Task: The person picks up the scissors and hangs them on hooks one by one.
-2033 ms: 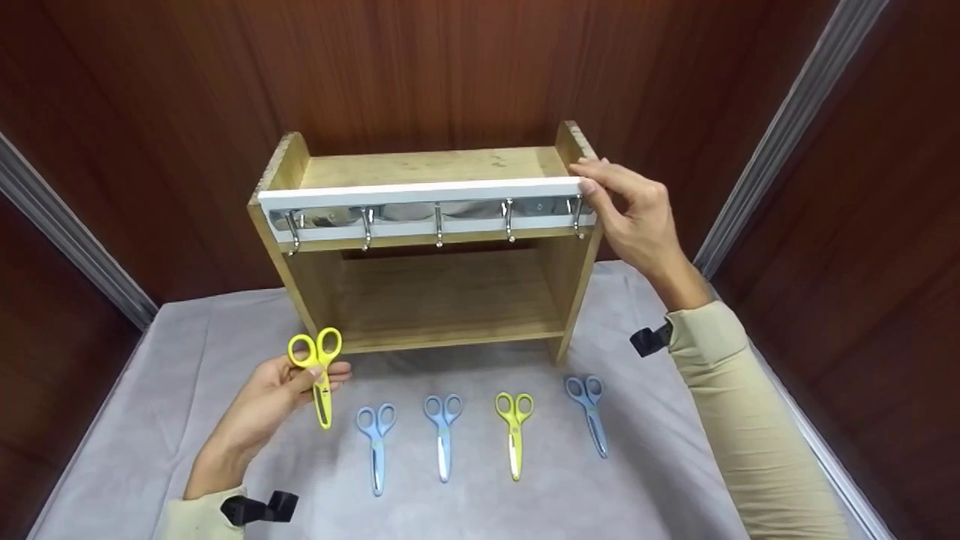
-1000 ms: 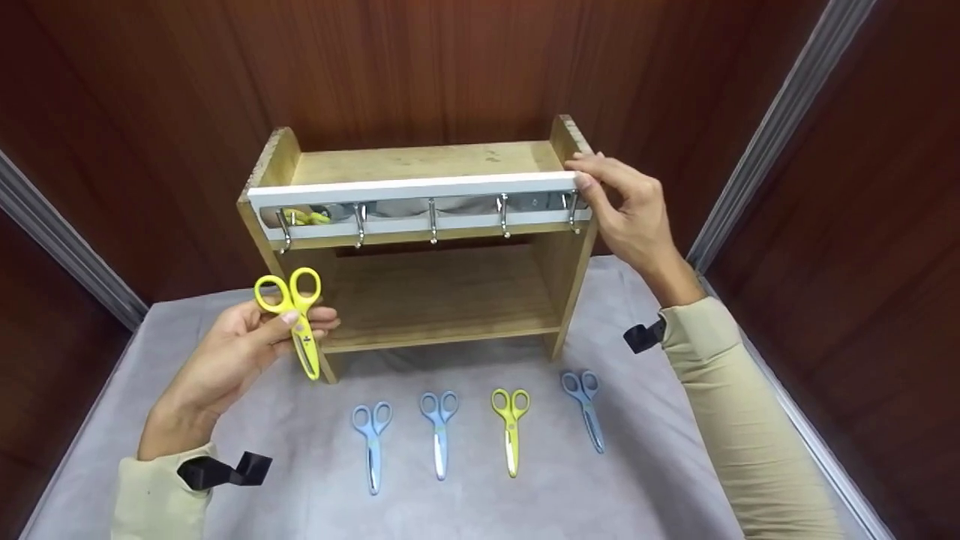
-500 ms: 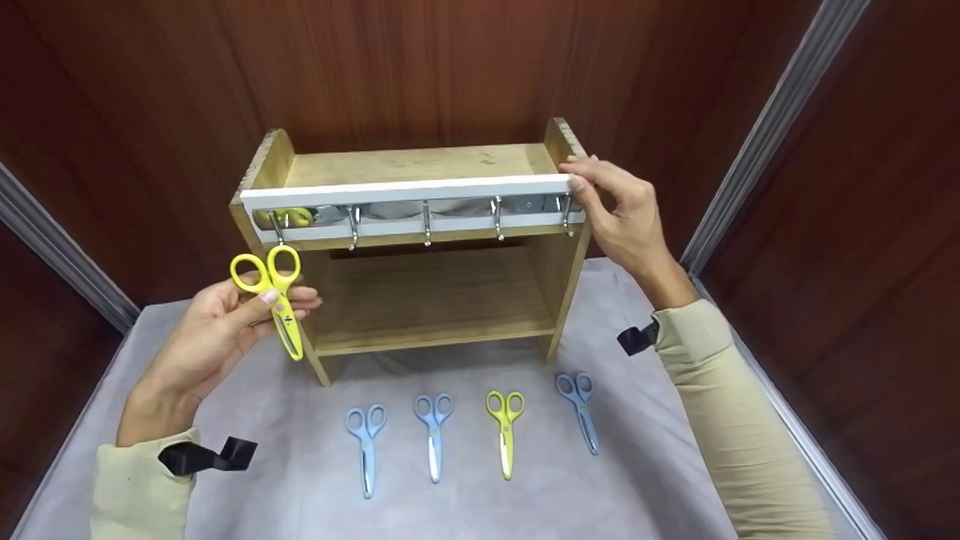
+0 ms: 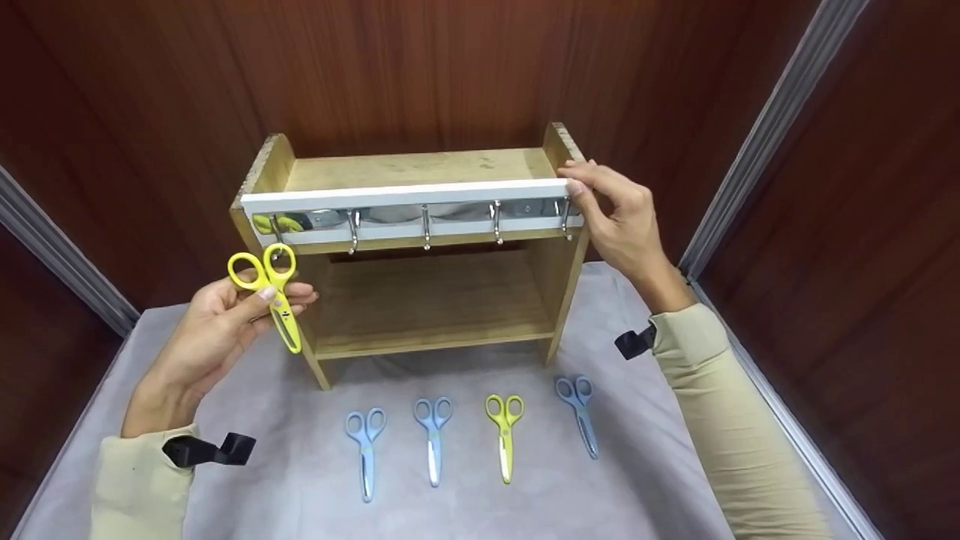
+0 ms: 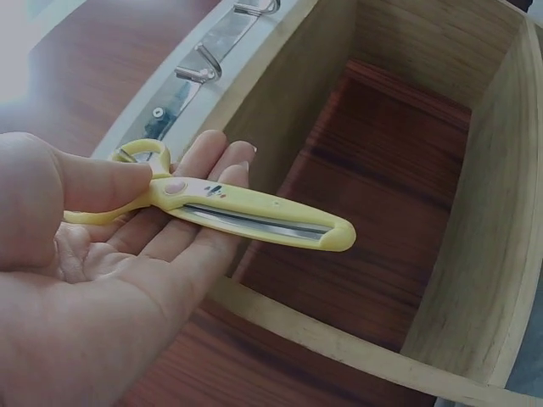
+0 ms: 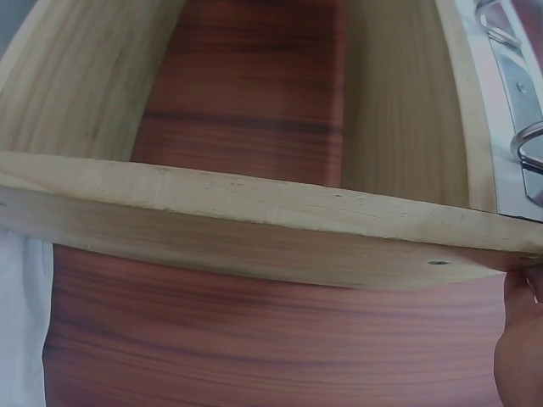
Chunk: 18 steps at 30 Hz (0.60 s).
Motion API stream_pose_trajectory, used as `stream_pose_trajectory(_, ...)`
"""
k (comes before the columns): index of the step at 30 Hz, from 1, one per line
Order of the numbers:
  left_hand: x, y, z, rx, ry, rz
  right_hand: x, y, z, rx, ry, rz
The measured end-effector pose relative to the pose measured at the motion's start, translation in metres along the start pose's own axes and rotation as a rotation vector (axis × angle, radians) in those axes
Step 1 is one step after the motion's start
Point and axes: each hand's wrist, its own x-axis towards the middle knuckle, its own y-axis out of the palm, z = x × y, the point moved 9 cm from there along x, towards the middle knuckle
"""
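Your L hand (image 4: 217, 319) pinches the yellow scissors (image 4: 279, 303), a ring at the leftmost hook (image 4: 274, 227); can't tell if it's on. R hand (image 4: 621, 217) grips hook rail (image 4: 390, 196). Other hooks (image 4: 427, 225) bare; 3 blue prs (image 4: 433, 438) + 1 yellow pr (image 4: 505, 436) on tabletop (image 4: 450, 517), prob. yet to hang.

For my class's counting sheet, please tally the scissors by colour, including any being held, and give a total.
Blue scissors: 3, all on the cloth
Yellow scissors: 2, one in the left hand, one on the cloth
Total: 5
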Motion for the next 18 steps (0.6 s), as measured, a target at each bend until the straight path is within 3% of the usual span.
stream_pose_trajectory(7, 0.005, -0.004, 0.01, -0.026, -0.029, 0.007, -0.001, 0.0, -0.001, 0.002, 0.001, -0.01)
stream_pose_trajectory(18, 0.007, -0.004, 0.013, -0.041, -0.01, 0.007, -0.001, -0.001, -0.002, 0.005, 0.003, -0.024)
